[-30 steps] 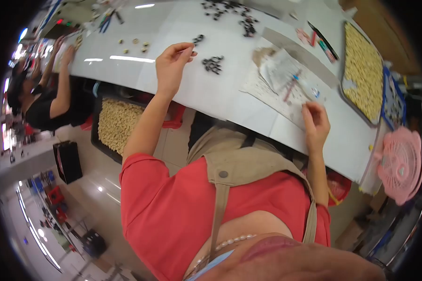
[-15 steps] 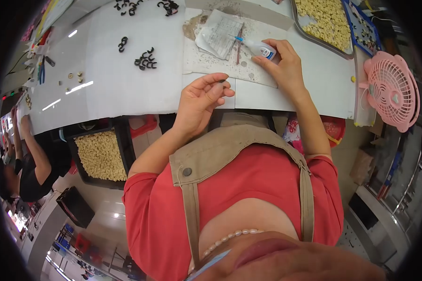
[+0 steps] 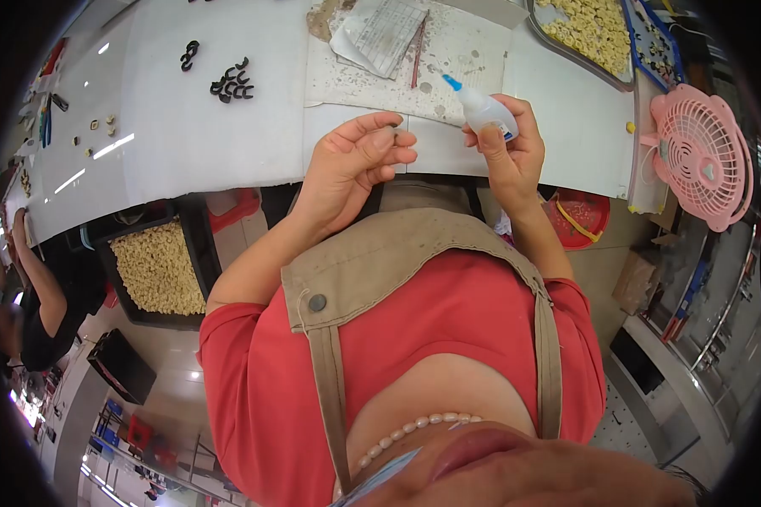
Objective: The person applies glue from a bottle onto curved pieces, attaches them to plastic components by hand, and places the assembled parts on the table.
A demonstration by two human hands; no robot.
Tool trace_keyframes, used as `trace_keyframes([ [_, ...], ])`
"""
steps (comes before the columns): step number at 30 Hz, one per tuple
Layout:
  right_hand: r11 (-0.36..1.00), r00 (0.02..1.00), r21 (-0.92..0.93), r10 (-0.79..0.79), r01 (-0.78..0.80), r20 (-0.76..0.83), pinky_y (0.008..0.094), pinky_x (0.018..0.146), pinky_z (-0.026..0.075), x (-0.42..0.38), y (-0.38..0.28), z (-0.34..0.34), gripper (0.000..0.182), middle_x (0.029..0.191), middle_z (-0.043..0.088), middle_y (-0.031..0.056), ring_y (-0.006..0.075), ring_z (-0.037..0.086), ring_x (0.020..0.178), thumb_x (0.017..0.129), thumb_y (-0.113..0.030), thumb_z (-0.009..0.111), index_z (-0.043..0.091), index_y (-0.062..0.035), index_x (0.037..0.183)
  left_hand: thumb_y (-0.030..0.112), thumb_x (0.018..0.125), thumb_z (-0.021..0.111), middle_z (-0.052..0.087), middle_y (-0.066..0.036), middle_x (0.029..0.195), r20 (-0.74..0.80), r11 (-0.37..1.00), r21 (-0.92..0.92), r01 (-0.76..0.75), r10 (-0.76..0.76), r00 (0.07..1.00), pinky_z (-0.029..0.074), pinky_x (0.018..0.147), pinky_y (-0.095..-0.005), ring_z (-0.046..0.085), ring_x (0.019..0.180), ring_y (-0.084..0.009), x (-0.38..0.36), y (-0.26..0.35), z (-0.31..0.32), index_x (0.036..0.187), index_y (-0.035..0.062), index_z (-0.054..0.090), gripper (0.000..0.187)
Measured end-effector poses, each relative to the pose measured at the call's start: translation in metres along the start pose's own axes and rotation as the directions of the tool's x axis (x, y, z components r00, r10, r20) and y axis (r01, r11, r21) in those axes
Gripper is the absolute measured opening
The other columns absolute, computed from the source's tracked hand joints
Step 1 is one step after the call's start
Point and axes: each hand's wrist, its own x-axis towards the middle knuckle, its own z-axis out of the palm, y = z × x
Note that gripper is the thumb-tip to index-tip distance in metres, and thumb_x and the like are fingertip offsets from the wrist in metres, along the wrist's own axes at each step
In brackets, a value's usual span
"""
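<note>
In front of my chest, above the table's near edge, my left hand (image 3: 359,160) is closed in a pinch. A small dark piece (image 3: 395,129) shows between its thumb and fingertips, too small and covered to name. My right hand (image 3: 516,148) is wrapped around a white squeeze bottle (image 3: 482,108) with a thin blue nozzle (image 3: 452,82). The bottle is tilted, nozzle pointing up and to the left, apart from my left hand. Beyond both hands lies a stained white board (image 3: 465,59) with a written paper sheet (image 3: 385,38) and a thin reddish stick (image 3: 417,57).
Black curved pieces (image 3: 231,84) lie in a pile on the white table (image 3: 254,144). At the back right stands a metal tray (image 3: 558,46) of pale yellow pieces, near a pink fan (image 3: 702,156). A black crate (image 3: 210,249) of pale pieces sits below the table, left.
My right hand has drawn the bottle back from the paper and turned its nozzle more upward. My left hand keeps its pinch. The whole view has shifted slightly.
</note>
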Motion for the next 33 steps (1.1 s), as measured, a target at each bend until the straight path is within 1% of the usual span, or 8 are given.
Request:
trace_keyframes([
  [3,0.998,0.999,-0.04,-0.046,0.045,-0.027,0.0204,0.063,0.043,-0.007,0.003,-0.003,0.025,0.082,0.059,0.0046,0.0068,0.053,0.072,0.081,-0.015,0.062,0.052,0.0002,0.097,0.007,0.082,0.058,0.061,-0.01,0.091,-0.017,0.999,0.031,-0.035,0.035,0.999,0.046,0.058,-0.0159,0.06,0.078,-0.0113,-0.001,-0.006,-0.001,0.111,-0.0001,0.05,0.031],
  [6,0.984,0.988,-0.1,-0.152,0.149,-0.026,0.0197,0.062,0.042,-0.012,-0.013,-0.003,0.021,0.082,0.059,0.0049,0.0063,0.052,0.072,0.08,-0.012,0.063,0.053,0.0004,0.093,0.006,0.081,0.059,0.061,-0.011,0.09,-0.03,0.976,0.185,-0.112,0.12,0.992,0.046,0.06,-0.0166,0.06,0.079,-0.0121,-0.003,-0.011,0.004,0.11,-0.0008,0.051,0.031],
  [9,0.977,0.978,-0.041,-0.209,0.208,-0.026,0.0188,0.058,0.042,-0.015,-0.017,-0.007,0.018,0.078,0.059,0.0031,0.0045,0.052,0.067,0.077,-0.009,0.065,0.054,0.0004,0.089,0.008,0.079,0.062,0.063,-0.012,0.092,-0.045,0.942,0.283,-0.179,0.199,0.979,0.046,0.061,-0.019,0.061,0.079,-0.0138,-0.007,-0.011,0.013,0.108,-0.0008,0.053,0.031],
  [12,0.961,0.969,-0.146,-0.242,0.233,-0.047,0.0183,0.052,0.042,-0.023,-0.023,-0.007,0.019,0.071,0.06,0.0024,0.004,0.052,0.059,0.074,-0.009,0.067,0.055,-0.0002,0.085,0.007,0.079,0.062,0.063,-0.012,0.092,-0.053,0.93,0.303,-0.207,0.234,0.971,0.046,0.061,-0.019,0.061,0.079,-0.0143,-0.01,-0.011,0.017,0.108,-0.0014,0.053,0.031],
  [15,0.858,0.895,-0.316,-0.442,0.404,-0.056,0.0186,0.047,0.042,-0.022,-0.022,0.001,0.019,0.065,0.06,0.0031,0.0053,0.053,0.052,0.071,-0.009,0.069,0.055,-0.0011,0.082,0.007,0.079,0.062,0.063,-0.012,0.092,-0.042,0.93,0.304,-0.208,0.231,0.972,0.046,0.061,-0.0193,0.062,0.08,-0.0147,-0.012,-0.011,0.018,0.107,-0.002,0.053,0.032],
  [18,0.839,0.892,-0.348,-0.451,0.418,-0.014,0.0196,0.046,0.044,-0.022,-0.026,0.006,0.02,0.065,0.061,0.0055,0.0077,0.056,0.052,0.069,-0.008,0.071,0.055,-0.0017,0.08,0.007,0.078,0.063,0.063,-0.011,0.092,-0.045,0.924,0.324,-0.201,0.228,0.973,0.046,0.061,-0.0195,0.062,0.08,-0.0148,-0.014,-0.01,0.019,0.107,-0.0026,0.053,0.032],
  [24,0.811,0.882,-0.379,-0.47,0.445,0.03,0.0202,0.046,0.044,-0.021,-0.03,0.012,0.022,0.065,0.061,0.0062,0.0098,0.058,0.052,0.067,-0.008,0.072,0.056,-0.0023,0.081,0.007,0.078,0.062,0.063,-0.011,0.092,-0.025,0.923,0.318,-0.216,0.236,0.971,0.046,0.062,-0.0197,0.062,0.08,-0.0146,-0.015,-0.011,0.014,0.107,-0.0023,0.054,0.031],
  [33,0.813,0.885,-0.392,-0.465,0.43,0.004,0.0202,0.045,0.043,-0.021,-0.029,0.015,0.021,0.064,0.06,0.0061,0.0094,0.057,0.051,0.067,-0.01,0.073,0.056,-0.0026,0.078,0.007,0.078,0.062,0.063,-0.011,0.092,-0.025,0.932,0.303,-0.2,0.217,0.976,0.046,0.062,-0.0198,0.062,0.08,-0.0143,-0.017,-0.01,0.014,0.107,-0.0026,0.054,0.031],
])
